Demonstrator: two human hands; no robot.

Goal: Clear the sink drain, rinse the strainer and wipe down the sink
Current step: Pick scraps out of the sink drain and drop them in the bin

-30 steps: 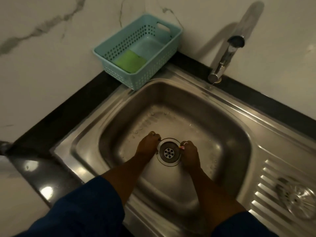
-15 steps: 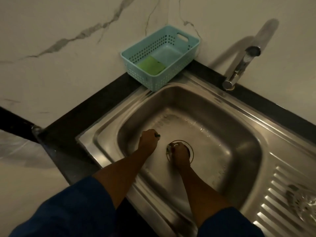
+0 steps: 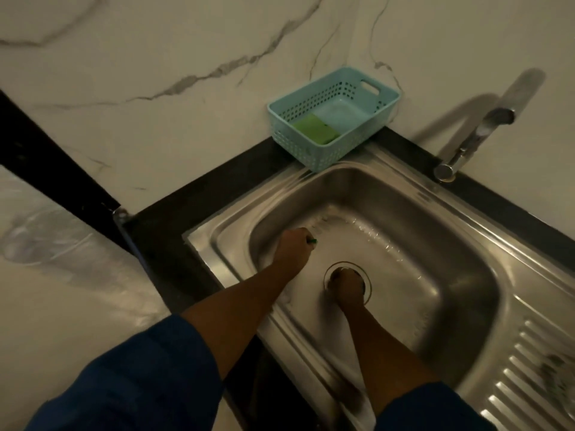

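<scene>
R hand [image 3: 348, 286] has moved onto the drain [image 3: 367, 283] vs 1 s ago, when both hands flanked it and the perforated centre was visible; now the knuckles cover the centre and only the ring shows. Fingers curl down into the opening, but can't tell if they actually grip anything, it's hidden under the hand. L hand [image 3: 292, 248] has slid away up-left along the sink [image 3: 466, 244] floor, clenched into a fist round something small w/ a green tip poking out the thumb side; can't ID it. Read: drain-clearing step is on, R hand doing the work, L parked. Strainer looks to be the blurred round thing on the drainboard [image 3: 529, 384] far right, well apart from both hands, so rinse not started. Tap [image 3: 466, 144] shows no water flow. Green sponge [image 3: 314, 129] lies in the teal basket [image 3: 329, 152] at the back corner, so wipe-down also pending.
</scene>
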